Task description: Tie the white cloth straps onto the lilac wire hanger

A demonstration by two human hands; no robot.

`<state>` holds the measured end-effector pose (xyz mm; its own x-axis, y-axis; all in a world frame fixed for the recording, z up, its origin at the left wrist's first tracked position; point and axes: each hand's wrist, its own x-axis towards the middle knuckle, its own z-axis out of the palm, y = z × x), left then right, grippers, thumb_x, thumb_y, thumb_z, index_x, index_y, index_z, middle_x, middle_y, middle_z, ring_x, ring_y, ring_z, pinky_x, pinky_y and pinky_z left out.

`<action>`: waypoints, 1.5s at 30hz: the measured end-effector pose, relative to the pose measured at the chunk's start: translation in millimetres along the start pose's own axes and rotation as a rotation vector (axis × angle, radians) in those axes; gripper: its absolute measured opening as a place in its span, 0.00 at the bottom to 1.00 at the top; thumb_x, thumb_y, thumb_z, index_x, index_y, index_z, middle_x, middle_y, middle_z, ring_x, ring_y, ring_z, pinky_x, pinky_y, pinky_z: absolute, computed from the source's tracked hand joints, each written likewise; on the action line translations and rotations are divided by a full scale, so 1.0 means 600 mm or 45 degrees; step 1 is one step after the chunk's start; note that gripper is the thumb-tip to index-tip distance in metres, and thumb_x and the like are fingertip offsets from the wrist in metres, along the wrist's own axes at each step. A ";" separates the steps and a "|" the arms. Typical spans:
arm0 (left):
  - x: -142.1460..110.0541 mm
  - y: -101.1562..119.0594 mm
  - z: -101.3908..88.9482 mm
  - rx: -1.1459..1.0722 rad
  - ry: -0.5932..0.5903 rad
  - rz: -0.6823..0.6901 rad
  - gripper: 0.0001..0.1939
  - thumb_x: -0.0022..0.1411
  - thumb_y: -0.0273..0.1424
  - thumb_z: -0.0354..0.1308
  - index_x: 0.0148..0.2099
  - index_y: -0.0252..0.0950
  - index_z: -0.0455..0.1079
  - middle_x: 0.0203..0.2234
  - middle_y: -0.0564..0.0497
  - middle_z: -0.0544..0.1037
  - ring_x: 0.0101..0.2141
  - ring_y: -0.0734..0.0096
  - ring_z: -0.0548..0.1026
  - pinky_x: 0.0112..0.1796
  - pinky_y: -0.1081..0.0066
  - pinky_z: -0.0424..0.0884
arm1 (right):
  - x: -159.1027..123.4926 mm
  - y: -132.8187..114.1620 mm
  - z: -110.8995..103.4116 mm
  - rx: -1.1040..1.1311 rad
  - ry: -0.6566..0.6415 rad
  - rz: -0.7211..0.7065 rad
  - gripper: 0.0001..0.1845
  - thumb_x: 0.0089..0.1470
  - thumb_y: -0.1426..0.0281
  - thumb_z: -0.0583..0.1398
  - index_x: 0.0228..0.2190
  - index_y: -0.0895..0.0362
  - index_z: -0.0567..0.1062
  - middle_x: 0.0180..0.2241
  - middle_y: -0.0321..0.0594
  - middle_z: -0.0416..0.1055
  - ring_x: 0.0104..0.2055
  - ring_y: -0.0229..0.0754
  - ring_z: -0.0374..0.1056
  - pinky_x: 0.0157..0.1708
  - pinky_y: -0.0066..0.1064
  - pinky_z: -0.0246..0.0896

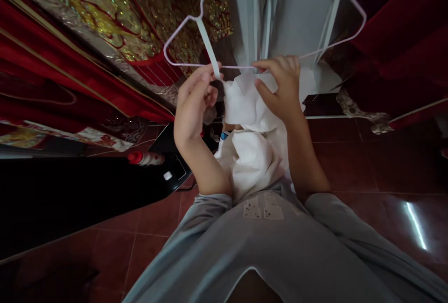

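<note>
On my left, the dark bench (pixel 87 200) carries a red-capped bottle (pixel 149 158). My left hand (pixel 192 107) pinches the left strap (pixel 207 46) low down, by the hanger (pixel 238 67). The hanger lies crosswise before me, long axis left to right, its top pointing away. Bunched white cloth (pixel 248 100) drapes below, toward me. My right hand (pixel 283 86) is at the bar, thumb and forefinger parted; I can't tell whether it grips. Both straps, right strap (pixel 331 22) included, sit on the notches; only straightening seems left.
</note>
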<state>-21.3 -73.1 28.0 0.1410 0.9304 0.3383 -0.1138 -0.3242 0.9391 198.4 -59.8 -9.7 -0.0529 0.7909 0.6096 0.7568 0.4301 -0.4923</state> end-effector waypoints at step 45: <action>0.025 -0.029 0.112 -0.583 0.304 0.127 0.18 0.78 0.22 0.48 0.46 0.43 0.79 0.40 0.50 0.78 0.19 0.72 0.61 0.21 0.71 0.57 | -0.037 0.213 0.026 0.735 0.685 0.386 0.31 0.47 0.53 0.47 0.49 0.55 0.66 0.51 0.55 0.69 0.55 0.54 0.67 0.52 0.54 0.63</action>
<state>48.7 -65.1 20.7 -0.1144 0.9291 0.3516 -0.5411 -0.3551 0.7623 286.3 -15.6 -96.3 0.5266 0.6560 0.5408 0.2288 0.5033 -0.8333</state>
